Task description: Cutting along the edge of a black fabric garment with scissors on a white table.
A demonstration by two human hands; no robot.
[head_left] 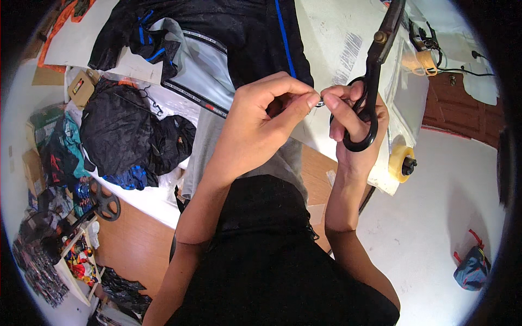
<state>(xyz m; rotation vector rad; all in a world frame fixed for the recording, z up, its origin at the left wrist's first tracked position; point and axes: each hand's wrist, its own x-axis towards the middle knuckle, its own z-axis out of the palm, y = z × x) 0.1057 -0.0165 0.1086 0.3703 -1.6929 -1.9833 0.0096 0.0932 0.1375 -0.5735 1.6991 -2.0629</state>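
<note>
Thumb and forefinger of the left hand (261, 117) are pressed together at one tiny dark-and-white piece (319, 102), too small to identify, held above the table edge; the right hand (347, 116) meets it with thumb and forefinger nearly closed, its other fingers curled around one pair of black-handled metal scissors (373, 68), blades pointing away from the person. Beyond the fingertips, one black garment with blue trim (255, 38) lies on the white tabletop (326, 32). One yellowish tape roll (398, 162) sits near the right wrist; one dark crumpled garment heap (125, 130) lies farther left.
</note>
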